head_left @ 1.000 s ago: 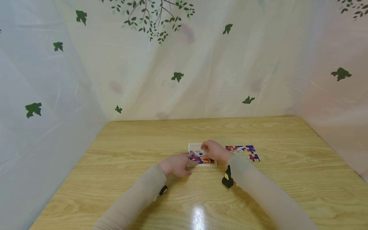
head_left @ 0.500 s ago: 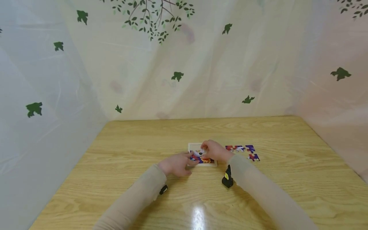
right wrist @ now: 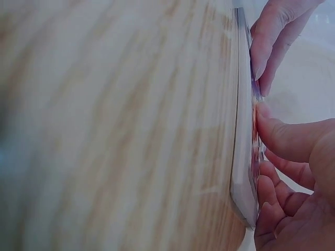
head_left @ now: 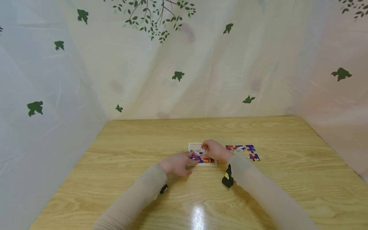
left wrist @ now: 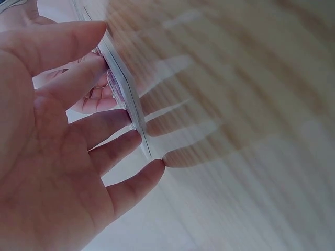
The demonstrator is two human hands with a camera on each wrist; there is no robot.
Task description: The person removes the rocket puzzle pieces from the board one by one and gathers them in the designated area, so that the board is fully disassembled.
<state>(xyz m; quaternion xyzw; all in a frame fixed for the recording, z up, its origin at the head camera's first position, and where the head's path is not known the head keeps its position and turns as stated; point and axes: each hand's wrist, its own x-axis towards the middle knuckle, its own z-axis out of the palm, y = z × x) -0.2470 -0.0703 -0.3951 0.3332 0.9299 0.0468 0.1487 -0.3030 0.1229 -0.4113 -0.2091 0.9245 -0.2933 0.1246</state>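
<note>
Although the puzzle tray [head_left: 195,146] already carries a good part of its picture, we judge that the job is only partway through. It lies flat near the middle of the tabletop [head_left: 143,140], and its lower portion is filled with laid pieces [head_left: 206,160] in orange, purple and red. Along its upper side we see a pale bare strip, so that stretch seems to be what is left to fill; some of the tray is hidden behind our hands.

Our left hand [head_left: 176,164] comes in from the left with its fingers spread apart and fairly straight, gripping nothing; its fingertips rest at the edge of the tray and on the picture, as if to steady it. Our right hand [head_left: 217,150] has its fingers curled, with the thumb and forefinger drawn close on the white piece [head_left: 197,153] with a dark spot, which we take to be pinched between them. That piece lies within the tray, against the filled area, though we cannot tell whether it is fully seated.

Just right of the tray, the loose pieces [head_left: 250,148] lie on the tabletop, most in a short row and one nearer us. We reckon these make up the work not yet done.
</note>
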